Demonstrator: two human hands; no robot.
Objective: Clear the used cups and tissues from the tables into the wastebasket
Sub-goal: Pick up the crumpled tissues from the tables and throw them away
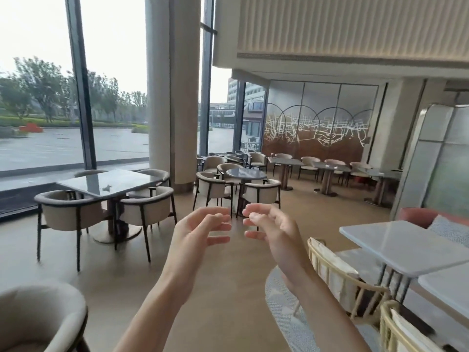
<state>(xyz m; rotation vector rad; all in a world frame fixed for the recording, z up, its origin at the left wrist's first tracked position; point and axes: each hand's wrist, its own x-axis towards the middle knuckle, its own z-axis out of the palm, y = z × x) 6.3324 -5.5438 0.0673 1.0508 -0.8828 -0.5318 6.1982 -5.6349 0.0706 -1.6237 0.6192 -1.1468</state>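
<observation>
Tissue [107, 187] is lying crumpled on the glossy counter [83, 184] by the window, likely light and soft, asking a pinch at its bunched middle, while both hands, left [200, 233] and right [270, 231], are hovering loosely curled, holding nothing.

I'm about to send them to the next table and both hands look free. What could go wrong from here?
1. The crumpled tissue on the square table by the window is small and pale on a reflective top, so it is easy to overlook.
2. Chairs ring that table closely; reaching in may mean leaning over one.
3. The left hand and right hand hold nothing, and no wastebasket is in view, so anything collected may have to be carried some way.
</observation>
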